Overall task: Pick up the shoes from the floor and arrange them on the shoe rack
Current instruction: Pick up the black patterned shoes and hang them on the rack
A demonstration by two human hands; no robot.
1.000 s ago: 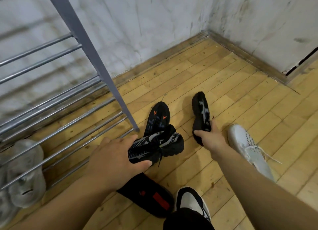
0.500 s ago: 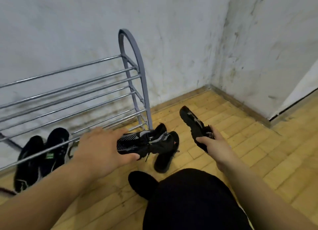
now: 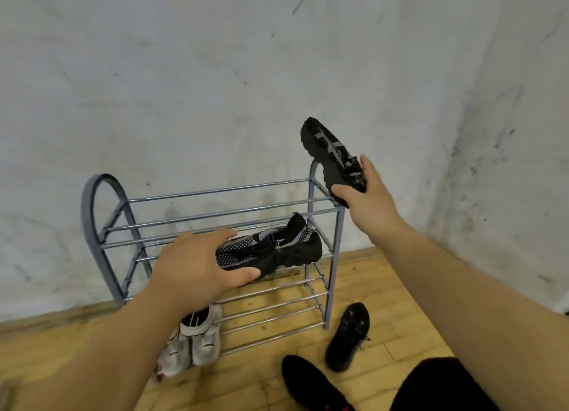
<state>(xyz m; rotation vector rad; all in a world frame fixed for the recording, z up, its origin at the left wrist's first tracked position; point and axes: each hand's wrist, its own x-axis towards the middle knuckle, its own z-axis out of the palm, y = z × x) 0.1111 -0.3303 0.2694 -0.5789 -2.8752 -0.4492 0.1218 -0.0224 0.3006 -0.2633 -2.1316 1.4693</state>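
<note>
Shoes are mostly not racked yet. At frame centre the left hand [image 3: 197, 272] curls round the toe of a black-and-white mesh sneaker [image 3: 277, 250], held in front of the middle tiers of the grey metal shoe rack [image 3: 215, 191]. The right hand [image 3: 369, 204] grips a black sneaker [image 3: 329, 155] near its heel, raised over the rack's upper right corner. Neither is set down. A white pair [image 3: 197, 343] sits at the rack's bottom level. A black shoe with red marks [image 3: 349, 336] lies on the wooden floor [image 3: 385, 287] beside the right leg, and another black shoe [image 3: 308, 386] is at the bottom edge. Both likely remain to do.
</note>
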